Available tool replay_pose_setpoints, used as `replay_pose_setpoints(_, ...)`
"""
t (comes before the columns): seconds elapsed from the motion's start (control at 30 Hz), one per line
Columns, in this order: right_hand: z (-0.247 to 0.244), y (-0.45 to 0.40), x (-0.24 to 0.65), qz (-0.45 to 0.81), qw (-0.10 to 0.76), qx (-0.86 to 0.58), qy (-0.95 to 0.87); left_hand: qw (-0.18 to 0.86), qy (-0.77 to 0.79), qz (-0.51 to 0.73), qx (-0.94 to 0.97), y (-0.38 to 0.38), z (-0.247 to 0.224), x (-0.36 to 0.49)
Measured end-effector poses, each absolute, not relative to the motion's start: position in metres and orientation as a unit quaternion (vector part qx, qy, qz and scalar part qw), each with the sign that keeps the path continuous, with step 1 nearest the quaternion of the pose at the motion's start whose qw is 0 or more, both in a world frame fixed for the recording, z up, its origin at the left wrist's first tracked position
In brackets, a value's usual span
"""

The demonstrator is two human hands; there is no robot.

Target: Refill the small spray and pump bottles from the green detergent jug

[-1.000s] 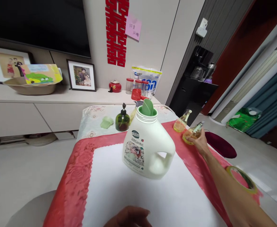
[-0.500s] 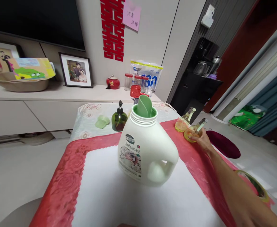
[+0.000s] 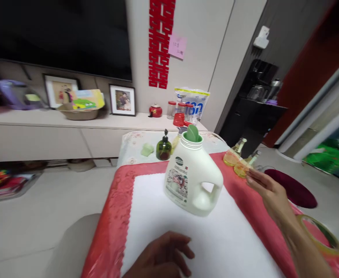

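Standing beyond left hand (image 3: 165,255), left of right hand (image 3: 269,191), both unclenched, empty: white jug (image 3: 194,172)

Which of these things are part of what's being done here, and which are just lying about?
Probably in use:
white jug, on the white sheet
nearer yellowish bottle, beside the right hand
farther yellowish bottle

Seemingly just lying about:
red lidded pot
small framed photo
pink wall note

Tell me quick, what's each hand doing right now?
Left hand: open, loosely curled, holding nothing visible.
Right hand: open, beside the nearer clear bottle.
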State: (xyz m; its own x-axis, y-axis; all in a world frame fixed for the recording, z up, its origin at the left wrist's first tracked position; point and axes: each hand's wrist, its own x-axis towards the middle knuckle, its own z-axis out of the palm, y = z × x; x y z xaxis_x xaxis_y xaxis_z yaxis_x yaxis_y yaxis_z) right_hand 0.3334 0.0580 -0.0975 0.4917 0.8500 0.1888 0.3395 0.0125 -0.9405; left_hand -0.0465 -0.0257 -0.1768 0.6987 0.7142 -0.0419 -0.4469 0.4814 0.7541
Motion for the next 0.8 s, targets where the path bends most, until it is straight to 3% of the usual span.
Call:
replay_pose_setpoints(0.2, -0.085, 0.028, 0.261, 0.328, 0.55, -0.57, -0.515, 0.782, 0.292, 0.407, 0.371, -0.033, -0.147, -0.052)
replay_pose_setpoints(0.47, -0.079, 0.021, 0.236, 0.265, 0.492, -0.619, -0.552, 0.687, 0.378, 0.416, 0.461, -0.027, -0.092, -0.091)
replay_pose_setpoints(0.63, -0.071, 0.016, 0.237, 0.318, 0.504, -0.645, -0.478, 0.573, 0.437, 0.473, 0.507, 0.028, -0.069, -0.104)
replay_pose_setpoints(0.8, -0.111, 0.025, 0.277, 0.353, 0.529, -0.647, -0.421, 0.457, 0.523, 0.476, 0.54, 0.107, -0.067, -0.097)
